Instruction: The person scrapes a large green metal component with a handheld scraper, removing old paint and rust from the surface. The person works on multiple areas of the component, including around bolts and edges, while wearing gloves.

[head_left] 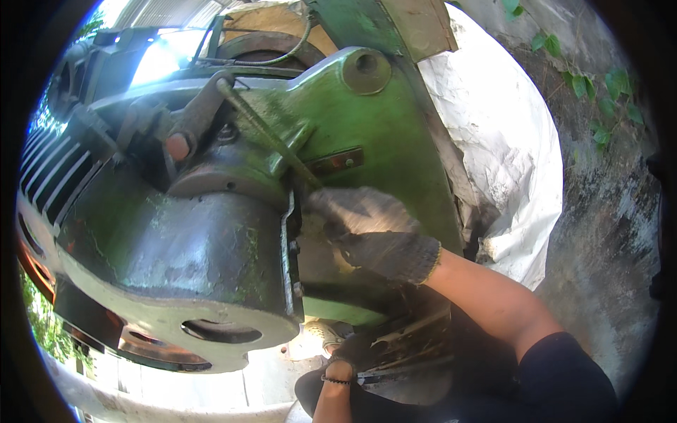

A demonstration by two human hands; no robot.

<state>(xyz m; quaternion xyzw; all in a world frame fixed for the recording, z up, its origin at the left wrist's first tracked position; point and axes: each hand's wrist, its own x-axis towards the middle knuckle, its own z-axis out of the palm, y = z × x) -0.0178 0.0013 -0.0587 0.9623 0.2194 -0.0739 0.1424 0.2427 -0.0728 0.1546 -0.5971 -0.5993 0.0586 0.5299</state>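
Pale parallel fins (60, 176) flank a rounded, worn metal casing (190, 247), its lower flange pierced by an oval hole. A slim, straight rod (268, 130) slants down across the green machine body (402, 141) toward the right hand (384, 247). The casing's upright edge stands apart from the left hand (355, 350), low and dim; its finger spread and hold cannot be told. The right's knit-gloved fingers curl, blurred, at the rod's lower end; their grip is unclear. Crumpled white sheeting (511, 148) borders a rough wall (599, 233).
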